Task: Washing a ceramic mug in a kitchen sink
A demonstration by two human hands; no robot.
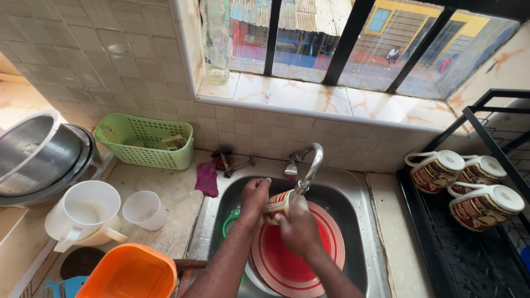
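Over the steel sink [353, 232], my left hand [253, 200] and my right hand [298, 226] both grip a brown and cream patterned mug [277, 202], held on its side under the spout of the curved metal tap [309, 165]. Whether water runs I cannot tell. Beneath the hands lies a large red plate [287, 259] with pale rings, filling much of the basin. A green item [229, 223] shows partly at the basin's left edge.
Three matching mugs [469, 185] lie on a black drying rack [458, 248] at right. Left of the sink stand a white jug [83, 215], white cup [144, 209], orange bowl [130, 273], steel bowls [41, 157], green basket [143, 140] and magenta cloth [207, 177].
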